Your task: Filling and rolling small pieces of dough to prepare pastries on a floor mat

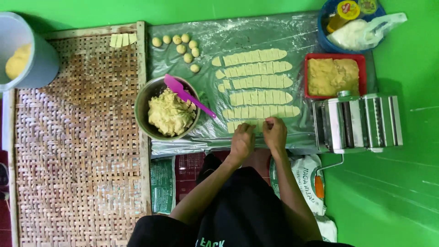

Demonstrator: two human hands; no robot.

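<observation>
Hands: left hand (241, 142) and right hand (275, 133), fingers pinching the nearest row of pale cut dough pieces (244, 124) on clear plastic sheet (206, 41); shaping step.

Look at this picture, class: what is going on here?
A person sits at a plastic sheet on a green floor. Both hands, left hand and right hand, press on the nearest dough strip, the last of six rows of cut dough strips. Beside them stands a metal bowl of dough with a pink spatula. Small dough balls lie at the top, a pasta roller stands to the right, and a woven tray lies on the left.
</observation>
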